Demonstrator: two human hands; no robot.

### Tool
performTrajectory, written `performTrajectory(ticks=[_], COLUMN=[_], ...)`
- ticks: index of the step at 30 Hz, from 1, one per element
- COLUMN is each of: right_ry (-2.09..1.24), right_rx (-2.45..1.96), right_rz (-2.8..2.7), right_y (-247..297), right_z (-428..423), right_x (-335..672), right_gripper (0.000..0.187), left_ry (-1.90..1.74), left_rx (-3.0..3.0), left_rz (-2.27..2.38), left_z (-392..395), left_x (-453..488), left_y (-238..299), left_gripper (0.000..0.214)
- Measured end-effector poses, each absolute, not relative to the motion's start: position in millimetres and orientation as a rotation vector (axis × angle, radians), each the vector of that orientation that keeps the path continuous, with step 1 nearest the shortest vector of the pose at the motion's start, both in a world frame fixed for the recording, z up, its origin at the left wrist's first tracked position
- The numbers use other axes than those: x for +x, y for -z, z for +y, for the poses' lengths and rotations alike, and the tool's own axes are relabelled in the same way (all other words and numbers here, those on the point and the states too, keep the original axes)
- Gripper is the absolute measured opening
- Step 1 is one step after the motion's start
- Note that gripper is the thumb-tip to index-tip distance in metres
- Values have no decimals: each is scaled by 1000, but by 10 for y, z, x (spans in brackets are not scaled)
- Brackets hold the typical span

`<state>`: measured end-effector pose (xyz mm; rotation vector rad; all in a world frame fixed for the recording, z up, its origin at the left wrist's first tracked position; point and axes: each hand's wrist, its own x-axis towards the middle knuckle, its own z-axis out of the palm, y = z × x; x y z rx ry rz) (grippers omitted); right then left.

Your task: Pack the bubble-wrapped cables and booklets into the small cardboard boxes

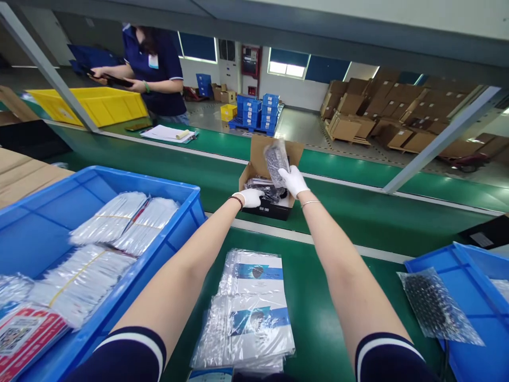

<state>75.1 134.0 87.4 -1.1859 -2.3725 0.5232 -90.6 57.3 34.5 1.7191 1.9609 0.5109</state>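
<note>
An open cardboard box (267, 209) with a dark front stands across the bench, its brown lid raised at the back. Over it, my right hand (293, 181), in a white glove, grips a bubble-wrapped item (275, 161) held upright; what the wrap covers cannot be made out. My left hand (252, 198), also gloved, is at the box's left front edge, fingers reaching in by a dark item in clear plastic (260, 185). Its fingertips are partly hidden, so its grip is unclear. Nearer me lie stacked booklets in clear bags (258, 318).
A blue bin (186, 197) on the left holds banded bundles of plastic-wrapped papers. At right, a bubble-wrap pouch (439, 305) leans over another blue bin (477, 329). Beyond the bench, a co-worker (155, 79) stands by a yellow bin (107, 106). Slanted metal posts (441, 140) frame the bench.
</note>
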Motion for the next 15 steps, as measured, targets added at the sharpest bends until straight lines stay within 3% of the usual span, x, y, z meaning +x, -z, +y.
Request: performTrajectory(ticks=[7,10,15], right_ry=[207,265,137], right_rx=[-1182,-1240,-1293], right_rz=[-3037,-3149,-3188], right_y=[-1318,-1292,-1128], right_z=[1233,1177,1274], right_x=[1196,1064,891], right_gripper=[31,26,31], left_ry=[-777,-840,-767], left_rx=[1585,1582,1702], left_rz=[1937,1949,2036], left_z=[749,759,568], left_x=[-801,-739,-461], left_y=[-298,-308,-273], left_gripper=[27,27,47])
